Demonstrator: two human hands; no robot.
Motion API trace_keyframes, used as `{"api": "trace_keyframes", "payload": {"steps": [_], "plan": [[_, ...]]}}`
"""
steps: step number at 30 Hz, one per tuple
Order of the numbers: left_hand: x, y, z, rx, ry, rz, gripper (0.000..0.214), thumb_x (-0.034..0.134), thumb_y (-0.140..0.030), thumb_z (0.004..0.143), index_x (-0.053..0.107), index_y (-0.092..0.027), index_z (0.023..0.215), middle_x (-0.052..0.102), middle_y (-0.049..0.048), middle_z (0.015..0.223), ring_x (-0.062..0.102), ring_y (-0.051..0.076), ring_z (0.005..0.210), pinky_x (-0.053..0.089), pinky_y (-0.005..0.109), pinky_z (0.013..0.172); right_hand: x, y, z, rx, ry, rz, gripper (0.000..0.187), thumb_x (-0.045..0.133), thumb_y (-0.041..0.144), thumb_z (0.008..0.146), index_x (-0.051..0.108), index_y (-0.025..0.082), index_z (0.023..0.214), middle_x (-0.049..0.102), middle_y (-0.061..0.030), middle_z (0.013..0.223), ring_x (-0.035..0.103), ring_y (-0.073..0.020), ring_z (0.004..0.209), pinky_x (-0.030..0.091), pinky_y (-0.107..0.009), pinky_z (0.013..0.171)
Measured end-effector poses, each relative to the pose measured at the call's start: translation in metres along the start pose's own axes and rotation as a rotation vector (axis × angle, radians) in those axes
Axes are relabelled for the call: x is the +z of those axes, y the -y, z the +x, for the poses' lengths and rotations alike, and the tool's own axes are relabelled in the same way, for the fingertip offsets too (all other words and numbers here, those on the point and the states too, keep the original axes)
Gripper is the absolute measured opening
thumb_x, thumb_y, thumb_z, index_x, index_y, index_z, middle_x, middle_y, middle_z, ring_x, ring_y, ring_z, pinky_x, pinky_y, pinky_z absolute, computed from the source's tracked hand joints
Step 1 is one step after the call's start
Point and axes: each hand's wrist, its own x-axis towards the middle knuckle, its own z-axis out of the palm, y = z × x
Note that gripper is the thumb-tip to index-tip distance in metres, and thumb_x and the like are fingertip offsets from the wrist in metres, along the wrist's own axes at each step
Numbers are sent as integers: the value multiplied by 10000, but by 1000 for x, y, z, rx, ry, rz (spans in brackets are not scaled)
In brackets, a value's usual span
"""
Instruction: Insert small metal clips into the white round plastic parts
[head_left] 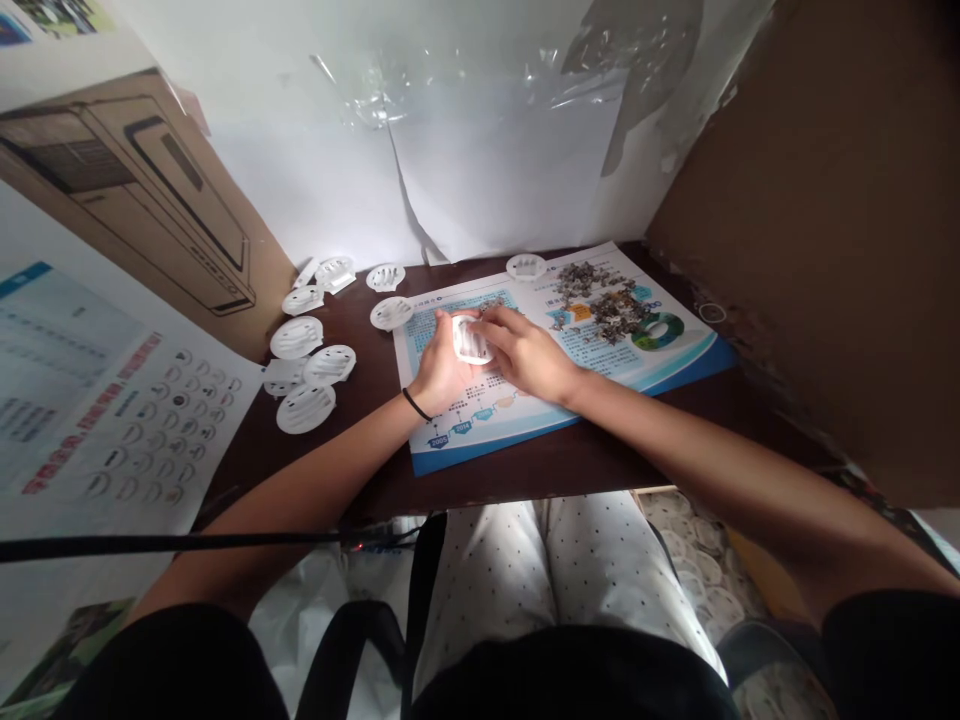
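Plastic disc (pixel 472 338), white and slotted, sits between your two hands above the middle of a printed leaflet (pixel 645 345). Your left hand (pixel 441 372), with a black band (pixel 416 404) at the wrist, cups the disc's lower left side, its fingers (pixel 444 328) curled up against the rim. Your right hand (pixel 526 354) reaches in from the other side, its fingers (pixel 498 322) bent over the disc's upper right edge. Both sets of fingers are closed on the disc, though you can't tell whether it also touches the leaflet beneath.

More white discs lie on the dark wooden table (pixel 525 470). A loose group (pixel 304 365) sits left of the leaflet, some overlapping, and another disc (pixel 391 313) rests at the leaflet's left edge. One more disc (pixel 526 266) lies at its far edge.

Behind the table hangs a white sheet (pixel 450 130) with clear plastic (pixel 375 100) stuck to it. To your left are a poster (pixel 112 400) with rows of round icons and a printed cardboard box (pixel 142 190), and to your right stands a brown cardboard panel (pixel 810 200). Below the table edge are your dotted white trousers (pixel 487 570).
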Motion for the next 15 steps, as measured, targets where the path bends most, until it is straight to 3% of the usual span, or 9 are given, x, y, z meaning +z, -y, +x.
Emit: {"api": "trace_keyframes", "payload": {"steps": [8, 15], "plan": [[2, -8, 6, -57, -52, -86, 611, 193, -530, 1005, 653, -144, 894, 728, 102, 917, 699, 207, 946, 616, 371, 875, -10, 1, 4, 52, -129, 107, 359, 424, 211, 962, 671, 174, 1220, 684, -97, 1127, 644, -228, 1041, 533, -387, 934], [3, -8, 7, -77, -63, -97, 615, 203, -528, 1008, 664, -179, 797, 716, 78, 797, 686, 207, 1049, 576, 375, 998, -7, -2, 4, 47, -58, 37, 362, 417, 198, 965, 689, 183, 1203, 673, -110, 1127, 616, -257, 1075, 513, -421, 958]]}}
